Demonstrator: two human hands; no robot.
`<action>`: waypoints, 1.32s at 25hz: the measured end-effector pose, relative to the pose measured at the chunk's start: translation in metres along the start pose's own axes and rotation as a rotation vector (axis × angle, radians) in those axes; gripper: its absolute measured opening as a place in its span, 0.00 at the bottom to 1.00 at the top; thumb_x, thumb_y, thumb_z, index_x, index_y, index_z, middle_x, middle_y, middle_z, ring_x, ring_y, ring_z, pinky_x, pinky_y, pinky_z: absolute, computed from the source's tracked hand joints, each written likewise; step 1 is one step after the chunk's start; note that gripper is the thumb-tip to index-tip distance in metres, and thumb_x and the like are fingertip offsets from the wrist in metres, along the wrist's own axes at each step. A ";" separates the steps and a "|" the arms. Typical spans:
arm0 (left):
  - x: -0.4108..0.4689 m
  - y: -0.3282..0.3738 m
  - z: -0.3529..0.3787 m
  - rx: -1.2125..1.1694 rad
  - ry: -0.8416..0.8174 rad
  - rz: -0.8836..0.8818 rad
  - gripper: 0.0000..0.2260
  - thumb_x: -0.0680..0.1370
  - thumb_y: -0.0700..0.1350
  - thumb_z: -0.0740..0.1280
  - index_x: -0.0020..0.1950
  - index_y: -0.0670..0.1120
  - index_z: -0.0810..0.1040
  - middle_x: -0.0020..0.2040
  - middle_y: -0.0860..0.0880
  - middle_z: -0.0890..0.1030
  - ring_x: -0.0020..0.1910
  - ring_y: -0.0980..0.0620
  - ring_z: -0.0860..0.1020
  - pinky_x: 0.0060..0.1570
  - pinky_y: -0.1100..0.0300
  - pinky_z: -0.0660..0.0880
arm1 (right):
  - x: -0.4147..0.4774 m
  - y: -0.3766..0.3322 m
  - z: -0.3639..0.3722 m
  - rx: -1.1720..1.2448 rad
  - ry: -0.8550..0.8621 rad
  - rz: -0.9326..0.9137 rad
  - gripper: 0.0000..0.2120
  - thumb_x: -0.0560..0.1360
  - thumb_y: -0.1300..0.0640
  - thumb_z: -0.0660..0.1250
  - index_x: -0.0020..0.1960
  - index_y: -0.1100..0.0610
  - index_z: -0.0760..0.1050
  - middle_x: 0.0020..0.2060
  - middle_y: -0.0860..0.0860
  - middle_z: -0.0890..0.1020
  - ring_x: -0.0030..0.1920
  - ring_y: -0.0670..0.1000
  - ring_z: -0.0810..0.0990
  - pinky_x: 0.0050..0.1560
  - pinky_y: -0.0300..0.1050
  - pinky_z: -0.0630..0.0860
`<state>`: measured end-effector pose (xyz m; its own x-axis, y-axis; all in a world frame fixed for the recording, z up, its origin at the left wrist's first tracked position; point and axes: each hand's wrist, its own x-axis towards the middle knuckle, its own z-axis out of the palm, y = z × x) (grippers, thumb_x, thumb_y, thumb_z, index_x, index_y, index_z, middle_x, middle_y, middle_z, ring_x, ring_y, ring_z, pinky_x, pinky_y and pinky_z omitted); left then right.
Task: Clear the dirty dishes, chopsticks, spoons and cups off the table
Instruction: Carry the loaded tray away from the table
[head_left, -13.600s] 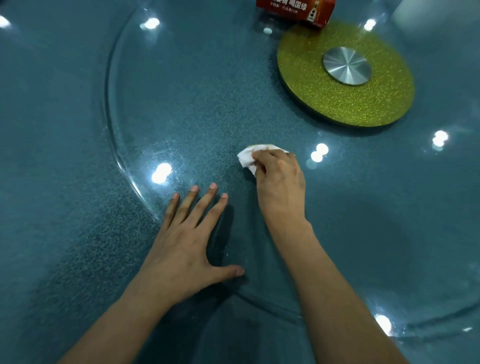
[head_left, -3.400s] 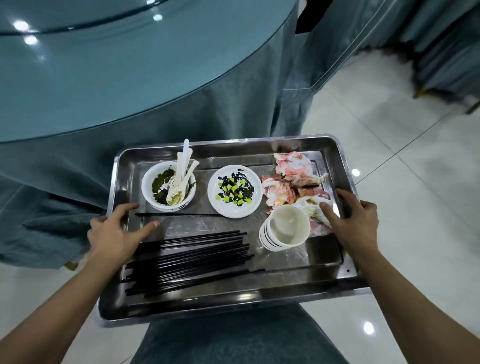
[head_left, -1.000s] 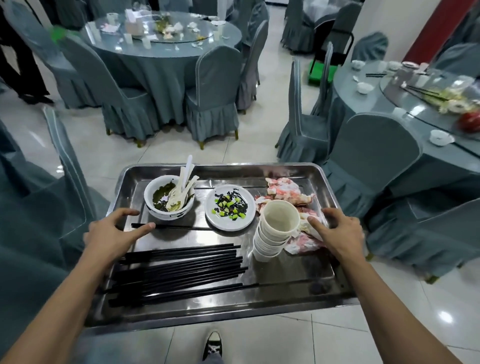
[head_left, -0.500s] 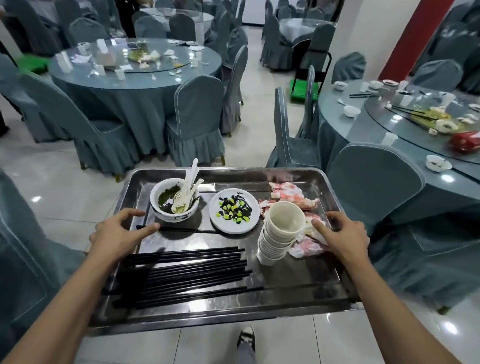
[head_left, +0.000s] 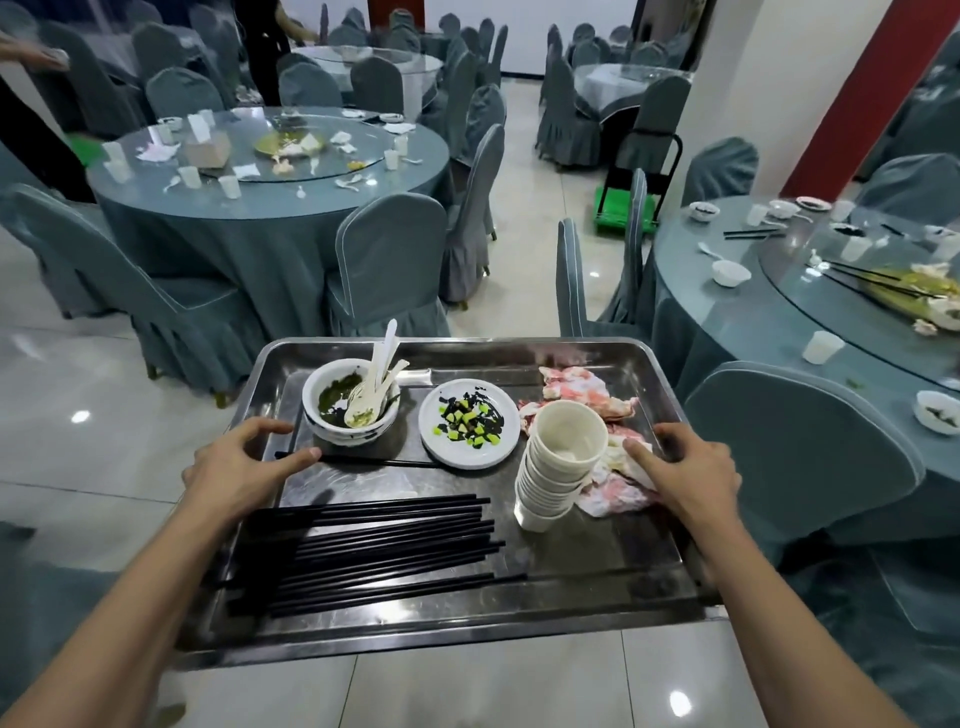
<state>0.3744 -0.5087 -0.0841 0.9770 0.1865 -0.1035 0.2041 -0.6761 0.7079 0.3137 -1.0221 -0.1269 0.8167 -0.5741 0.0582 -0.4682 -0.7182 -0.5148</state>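
I carry a steel tray (head_left: 597, 587) in front of me above the floor. My left hand (head_left: 239, 462) grips its left rim and my right hand (head_left: 685, 467) grips its right rim, thumbs over the edge. On the tray lie a bundle of black chopsticks (head_left: 384, 545), stacked white bowls (head_left: 332, 402) holding white spoons (head_left: 376, 376), a white plate (head_left: 470, 423) with green and black scraps, a leaning stack of paper cups (head_left: 561, 462) and crumpled pink napkins (head_left: 576, 387).
A round table (head_left: 270, 171) with dirty cups and napkins stands ahead left, ringed by covered chairs (head_left: 387, 260). Another dirty table (head_left: 810, 291) is at the right, with a chair (head_left: 800, 457) close to the tray. A tiled aisle (head_left: 524, 208) runs between. A green cart (head_left: 626, 208) stands further back.
The view has lifted and advanced between the tables. The tray and both hands keep the same hold; the cup stack still leans.
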 end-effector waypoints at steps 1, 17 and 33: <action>0.015 0.010 0.005 0.001 0.001 0.003 0.33 0.56 0.78 0.74 0.55 0.63 0.79 0.66 0.45 0.80 0.67 0.38 0.74 0.66 0.34 0.70 | 0.019 -0.004 0.002 -0.007 0.000 -0.001 0.36 0.63 0.19 0.60 0.64 0.38 0.76 0.56 0.57 0.81 0.63 0.61 0.73 0.65 0.59 0.69; 0.318 0.117 0.041 0.024 -0.060 0.094 0.29 0.58 0.75 0.76 0.53 0.64 0.79 0.67 0.47 0.80 0.66 0.41 0.76 0.68 0.37 0.70 | 0.264 -0.110 0.063 0.016 0.057 0.101 0.39 0.58 0.15 0.58 0.59 0.37 0.77 0.56 0.55 0.82 0.63 0.60 0.75 0.66 0.60 0.70; 0.594 0.244 0.094 0.130 -0.107 0.183 0.29 0.60 0.75 0.73 0.57 0.66 0.77 0.68 0.48 0.79 0.69 0.37 0.71 0.68 0.39 0.67 | 0.493 -0.196 0.103 0.019 0.159 0.178 0.45 0.54 0.12 0.56 0.61 0.38 0.76 0.58 0.52 0.83 0.62 0.58 0.78 0.65 0.60 0.72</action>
<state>1.0105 -0.6301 -0.0384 0.9980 -0.0199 -0.0602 0.0222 -0.7788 0.6269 0.8429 -1.1246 -0.0853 0.6577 -0.7468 0.0983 -0.5924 -0.5935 -0.5449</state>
